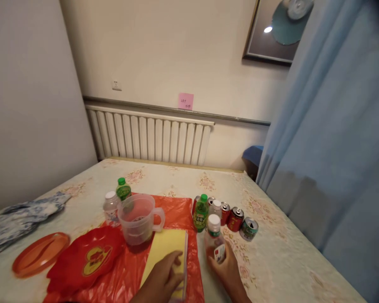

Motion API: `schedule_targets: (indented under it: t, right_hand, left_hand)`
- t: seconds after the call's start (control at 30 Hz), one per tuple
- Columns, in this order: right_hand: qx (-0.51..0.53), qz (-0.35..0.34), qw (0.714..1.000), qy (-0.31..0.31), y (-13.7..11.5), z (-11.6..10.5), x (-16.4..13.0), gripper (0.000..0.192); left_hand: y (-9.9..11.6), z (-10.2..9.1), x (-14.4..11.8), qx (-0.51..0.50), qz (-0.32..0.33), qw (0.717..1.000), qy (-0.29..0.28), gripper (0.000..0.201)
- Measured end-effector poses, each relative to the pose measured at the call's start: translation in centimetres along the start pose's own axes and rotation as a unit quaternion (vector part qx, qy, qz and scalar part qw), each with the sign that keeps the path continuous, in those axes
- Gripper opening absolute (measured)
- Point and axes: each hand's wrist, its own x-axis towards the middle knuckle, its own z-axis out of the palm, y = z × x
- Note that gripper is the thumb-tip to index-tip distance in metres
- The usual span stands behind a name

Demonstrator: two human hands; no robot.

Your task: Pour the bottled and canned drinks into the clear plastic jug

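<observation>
Four cans (pixel 236 219) beside held bottle (pixel 215 240)

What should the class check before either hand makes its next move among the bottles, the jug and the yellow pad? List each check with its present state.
1. Right hand has a firm grip on the clear white-capped bottle: ok, fingers wrap its lower part.
2. That bottle is upright and capped: ok.
3. Left hand rests flat on the yellow pad: ok.
4. Plastic measuring jug stands apart from both hands: ok.
5. Green-capped bottle and the cans behind the held bottle stay upright: ok.
6. How full the held bottle is: cannot tell.
</observation>
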Motion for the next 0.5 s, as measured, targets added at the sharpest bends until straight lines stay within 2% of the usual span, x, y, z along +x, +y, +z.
schedule_targets:
  t: [0.07, 0.13, 0.2, 0.27, 0.37, 0.5]
  right_hand:
    - [0.039, -0.026, 0.997, -0.069, -2.2, -0.1, -1.4, 0.053]
    - [0.08, -0.055, 0.987, -0.13, -4.4, -0.1, -2.1, 0.056]
    - [0.107, -0.082, 0.974, -0.18, -6.1, 0.0, -2.4, 0.055]
    - [0.116, -0.103, 0.965, -0.211, -7.3, 0.2, -2.2, 0.057]
    - [0.104, -0.12, 0.958, -0.238, -8.2, 0.9, -1.7, 0.062]
    - [0.073, -0.145, 0.954, -0.25, -9.3, 1.9, -0.7, 0.066]
  left_hand:
    - [2.1, -0.8, 0.5, 0.005, 0.052, 0.997, 0.048, 0.059]
    - [4.0, -2.0, 0.7, 0.023, 0.112, 0.991, 0.069, 0.063]
    - [5.5, -3.5, 0.4, 0.078, 0.162, 0.98, 0.087, 0.06]
    - [6.7, -5.0, -0.2, 0.142, 0.193, 0.968, 0.075, 0.05]
    - [7.5, -6.8, -1.4, 0.22, 0.183, 0.955, 0.08, 0.032]
    - [7.3, -7.8, -2.7, 0.263, 0.129, 0.942, 0.164, 0.016]
